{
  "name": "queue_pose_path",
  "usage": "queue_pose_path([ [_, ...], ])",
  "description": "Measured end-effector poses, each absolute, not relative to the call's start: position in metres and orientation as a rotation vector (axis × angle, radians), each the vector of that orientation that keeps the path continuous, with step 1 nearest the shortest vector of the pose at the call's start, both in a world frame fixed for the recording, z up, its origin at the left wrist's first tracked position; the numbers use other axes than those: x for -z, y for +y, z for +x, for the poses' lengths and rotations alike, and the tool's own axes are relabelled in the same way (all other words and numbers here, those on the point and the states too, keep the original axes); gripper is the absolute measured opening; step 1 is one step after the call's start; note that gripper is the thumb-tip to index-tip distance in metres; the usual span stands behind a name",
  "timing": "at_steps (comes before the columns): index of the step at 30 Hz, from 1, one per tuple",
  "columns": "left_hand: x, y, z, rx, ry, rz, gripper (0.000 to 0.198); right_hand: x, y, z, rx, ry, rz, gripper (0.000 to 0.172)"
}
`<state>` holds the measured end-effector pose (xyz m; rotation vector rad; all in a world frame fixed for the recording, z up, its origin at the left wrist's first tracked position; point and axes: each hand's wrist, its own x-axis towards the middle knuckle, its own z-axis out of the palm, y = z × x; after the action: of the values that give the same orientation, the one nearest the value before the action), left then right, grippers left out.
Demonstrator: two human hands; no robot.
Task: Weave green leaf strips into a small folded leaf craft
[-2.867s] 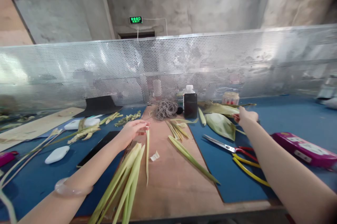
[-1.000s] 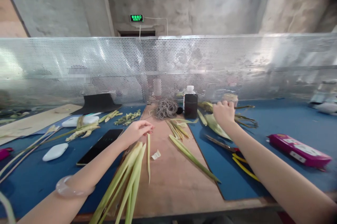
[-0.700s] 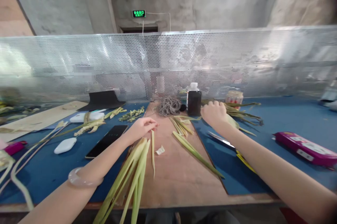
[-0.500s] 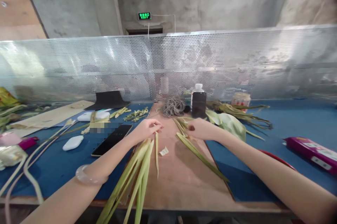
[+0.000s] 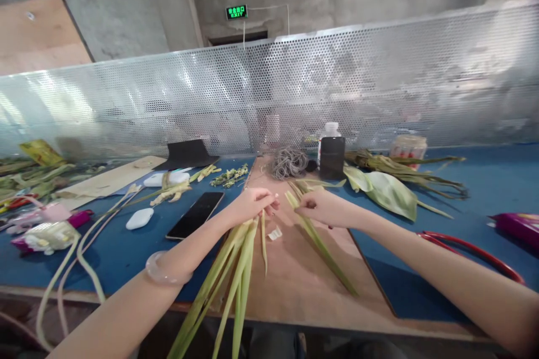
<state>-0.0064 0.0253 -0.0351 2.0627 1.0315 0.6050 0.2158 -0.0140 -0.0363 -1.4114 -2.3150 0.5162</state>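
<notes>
My left hand point(image 5: 257, 205) is closed on the top ends of a bundle of pale green leaf strips point(image 5: 240, 269). They fan down over the board's front edge, and a thin yellowish strip point(image 5: 264, 244) hangs beside them. My right hand point(image 5: 324, 208) is to the right, its fingers pinched at a single green leaf strip point(image 5: 326, 249) that slants across the board; the exact contact is partly hidden. More short strips point(image 5: 311, 183) lie just behind that hand. Between the hands a small whitish scrap point(image 5: 275, 233) rests on the brown board point(image 5: 290, 291).
Behind the hands are a grey cord coil point(image 5: 289, 163), a phone point(image 5: 332, 158) leaning on a white bottle, and a broad leaf point(image 5: 389, 193). A flat phone point(image 5: 196, 214) and white case point(image 5: 140, 218) lie left. Red handles point(image 5: 475, 249) lie right. A perforated metal screen point(image 5: 202, 100) stands behind.
My right hand has come down onto the single leaf strip, which has shifted slightly. My left hand still grips the bundle. The whole view has tilted and shifted.
</notes>
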Motion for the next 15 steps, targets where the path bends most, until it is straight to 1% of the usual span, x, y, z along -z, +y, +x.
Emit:
queue_pose_path([
  [3,0.034,0.02,-0.002,-0.633,0.958,2.084,0.033,0.042,-0.022,0.198,-0.362,-2.161,-1.284,0.03],
  [5,0.034,0.018,0.0,-0.691,0.889,2.117,0.031,0.046,-0.028,0.189,-0.364,-2.081,-1.235,0.03],
  [7,0.033,0.015,0.001,-0.747,0.838,2.108,0.029,0.048,-0.033,0.183,-0.475,-2.01,-1.203,0.029],
  [12,0.03,0.011,0.004,-0.819,0.836,1.933,0.027,0.046,-0.036,0.184,-0.897,-1.815,-1.117,0.029],
  [15,0.032,0.013,0.004,-0.812,0.772,1.831,0.022,0.05,-0.032,0.185,-0.881,-1.739,-1.119,0.029],
])
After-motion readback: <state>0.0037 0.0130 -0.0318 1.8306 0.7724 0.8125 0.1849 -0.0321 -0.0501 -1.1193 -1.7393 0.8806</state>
